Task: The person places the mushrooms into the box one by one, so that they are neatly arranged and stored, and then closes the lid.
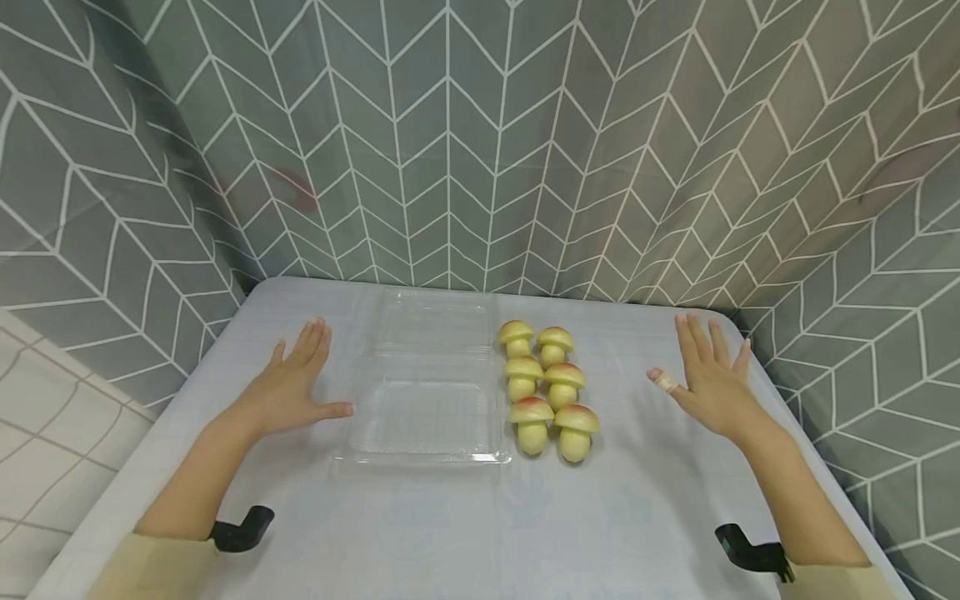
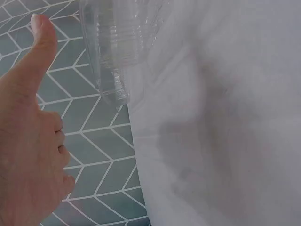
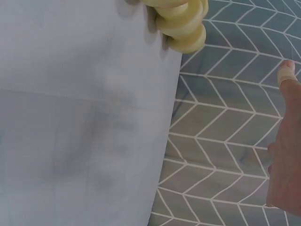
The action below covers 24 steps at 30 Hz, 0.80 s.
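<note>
In the head view a clear plastic clamshell container [image 1: 427, 417] lies unfolded on the table, its lid half [image 1: 433, 321] toward the back. To its right several yellow toy mushrooms [image 1: 530, 423] stand in two columns, some with reddish caps. My left hand [image 1: 288, 392] is held just left of the container, fingers straight and thumb pointing at it, holding nothing. Well right of the mushrooms, my right hand [image 1: 712, 383] is spread with nothing in it; its thumb wears a bandage [image 1: 664, 382]. The right wrist view catches part of the mushrooms [image 3: 181, 26] at the top.
A white cloth covers the table [image 1: 450, 533]. Grey curtains [image 1: 480, 150] with a white herringbone pattern surround its back and sides. Tiled floor [image 1: 60, 425] shows at the lower left. A black wrist mount [image 1: 243, 529] sits on each forearm.
</note>
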{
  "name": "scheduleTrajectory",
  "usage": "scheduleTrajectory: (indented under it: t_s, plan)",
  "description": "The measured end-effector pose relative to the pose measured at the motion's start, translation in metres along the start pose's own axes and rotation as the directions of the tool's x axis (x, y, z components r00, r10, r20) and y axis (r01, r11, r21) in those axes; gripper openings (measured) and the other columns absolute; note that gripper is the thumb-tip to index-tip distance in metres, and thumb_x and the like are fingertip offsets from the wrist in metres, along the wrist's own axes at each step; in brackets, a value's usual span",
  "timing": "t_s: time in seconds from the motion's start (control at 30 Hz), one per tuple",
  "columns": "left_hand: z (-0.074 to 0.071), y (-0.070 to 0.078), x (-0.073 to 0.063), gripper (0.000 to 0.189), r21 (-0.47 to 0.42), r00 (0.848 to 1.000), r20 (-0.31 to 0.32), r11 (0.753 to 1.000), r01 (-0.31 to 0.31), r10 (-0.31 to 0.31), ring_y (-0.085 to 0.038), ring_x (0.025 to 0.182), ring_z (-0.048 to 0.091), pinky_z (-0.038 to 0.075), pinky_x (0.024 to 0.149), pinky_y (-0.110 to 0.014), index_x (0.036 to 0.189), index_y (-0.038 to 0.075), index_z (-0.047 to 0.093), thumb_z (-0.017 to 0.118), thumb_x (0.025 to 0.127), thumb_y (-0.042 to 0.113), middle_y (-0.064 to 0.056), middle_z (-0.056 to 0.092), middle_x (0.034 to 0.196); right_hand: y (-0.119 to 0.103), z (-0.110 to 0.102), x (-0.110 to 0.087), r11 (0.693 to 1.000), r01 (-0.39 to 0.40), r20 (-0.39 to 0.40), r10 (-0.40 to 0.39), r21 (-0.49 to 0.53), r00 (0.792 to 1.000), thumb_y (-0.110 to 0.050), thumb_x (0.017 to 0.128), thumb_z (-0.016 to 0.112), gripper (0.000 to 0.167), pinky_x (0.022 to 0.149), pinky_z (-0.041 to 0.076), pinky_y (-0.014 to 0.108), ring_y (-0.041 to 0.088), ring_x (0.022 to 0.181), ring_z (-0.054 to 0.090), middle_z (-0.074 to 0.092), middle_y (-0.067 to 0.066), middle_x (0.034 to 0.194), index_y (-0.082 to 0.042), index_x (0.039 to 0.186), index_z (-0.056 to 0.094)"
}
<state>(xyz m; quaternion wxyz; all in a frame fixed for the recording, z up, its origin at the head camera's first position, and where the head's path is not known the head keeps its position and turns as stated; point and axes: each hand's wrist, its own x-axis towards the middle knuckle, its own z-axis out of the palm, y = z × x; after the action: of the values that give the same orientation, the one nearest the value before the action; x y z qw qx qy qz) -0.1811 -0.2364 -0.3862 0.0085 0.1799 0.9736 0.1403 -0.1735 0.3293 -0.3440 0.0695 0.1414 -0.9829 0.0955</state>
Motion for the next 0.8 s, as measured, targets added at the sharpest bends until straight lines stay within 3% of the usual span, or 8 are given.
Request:
scheduleTrajectory:
  t_s: [0.23,0.8]
  plan:
    - [0.012,0.004,-0.003,0.128,-0.017,0.999,0.039,0.999,-0.033,0.033,-0.040,0.145,-0.001,-0.003,0.111,-0.064,0.150,-0.010,0.006,0.072,0.071,0.066,-0.027,0.000,0.157,-0.011,0.001,-0.002,1.000,0.026,-0.006,-0.026,0.002,1.000,-0.052,0.098,0.045,0.090,0.099,-0.024,0.069,0.044,0.142,-0.016,-0.002,0.025,0.158,-0.003,0.153,-0.005]
    - [0.021,0.020,-0.010,0.126,-0.080,0.994,0.068,0.993,-0.085,0.090,-0.042,0.144,0.006,0.006,0.110,-0.066,0.148,-0.012,0.013,0.076,0.068,0.063,-0.029,0.010,0.155,-0.026,0.010,-0.004,0.992,0.122,-0.042,-0.121,0.012,0.992,-0.052,0.095,0.052,0.091,0.103,-0.014,0.071,0.044,0.143,0.001,0.010,0.024,0.157,-0.006,0.155,0.000]
